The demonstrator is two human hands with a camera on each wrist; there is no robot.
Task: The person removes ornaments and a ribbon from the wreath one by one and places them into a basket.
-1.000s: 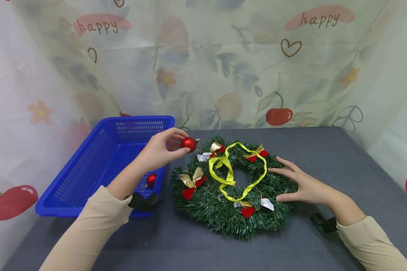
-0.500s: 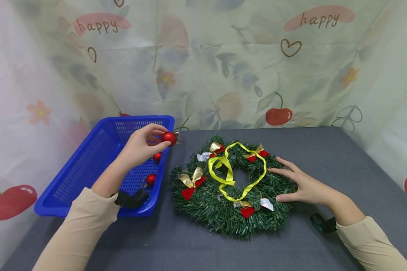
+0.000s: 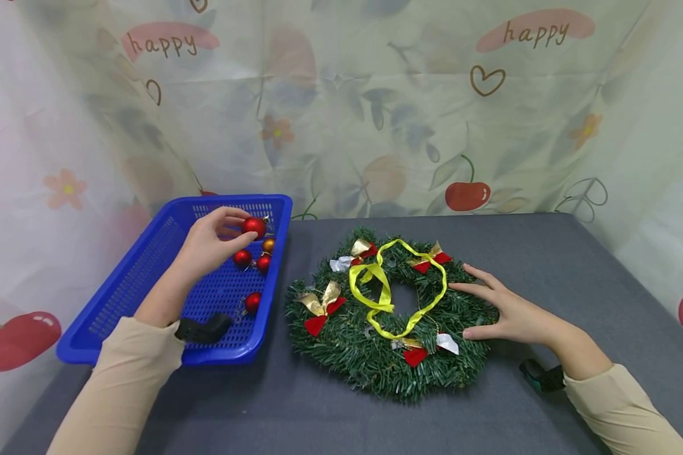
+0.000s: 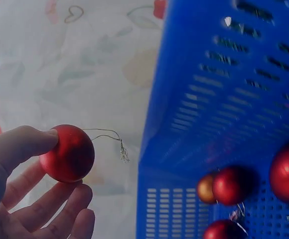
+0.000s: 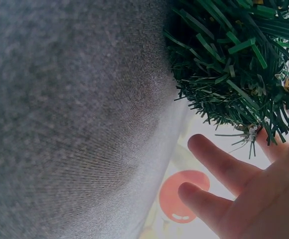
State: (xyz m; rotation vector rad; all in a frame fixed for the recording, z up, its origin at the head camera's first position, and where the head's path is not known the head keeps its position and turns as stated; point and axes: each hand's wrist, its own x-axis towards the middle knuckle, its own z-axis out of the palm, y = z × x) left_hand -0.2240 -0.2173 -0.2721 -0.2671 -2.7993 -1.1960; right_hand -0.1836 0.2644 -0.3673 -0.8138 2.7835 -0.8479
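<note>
My left hand point(image 3: 210, 245) pinches a shiny red Christmas ball point(image 3: 254, 227) between thumb and fingers, above the blue basket point(image 3: 99, 316). A thin gold loop of string point(image 4: 107, 132) hangs from the ball in the left wrist view. Spread fingers of my right hand point(image 3: 512, 311) rest at the right side of the green Christmas wreath point(image 3: 370, 360), which lies on the table. Red, gold and silver bows point(image 3: 319, 306) decorate the wreath, and a yellow ribbon point(image 3: 380, 275) is looped over its middle. In the right wrist view, wreath needles point(image 5: 234, 64) hide part of that hand.
Inside the basket lie several red balls point(image 3: 242, 258) and an orange-gold ball point(image 3: 268, 244), mostly along its right side. Grey cloth point(image 3: 535, 253) covers the table. A patterned curtain point(image 3: 341, 114) stands behind and at both sides.
My left hand has carried the red ball leftward, from beside the wreath to over the basket, uncovering other balls. My right hand and the wreath have stayed in place.
</note>
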